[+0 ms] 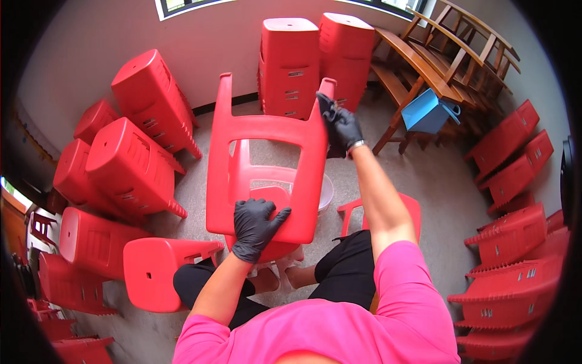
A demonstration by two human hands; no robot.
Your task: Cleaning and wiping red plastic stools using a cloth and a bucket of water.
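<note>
In front of me a red plastic stool [268,126] is tipped over, its legs pointing away from me. My left hand [255,229], in a black glove, grips the stool at its near end, thumb spread over the red side panel. My right hand [346,129], also gloved in black, holds a dark cloth [326,109] against the far right leg. Part of another red stool [275,251] shows beneath the tipped one. A pale basin [325,193] on the floor is half hidden behind the stool's right side.
Stacks of red stools stand left [132,166], at the back wall [291,68] and right [509,291]. Single stools flank my left knee [150,275] and right arm [411,211]. Wooden furniture [423,59] is piled at back right, with a blue container [423,113] by it.
</note>
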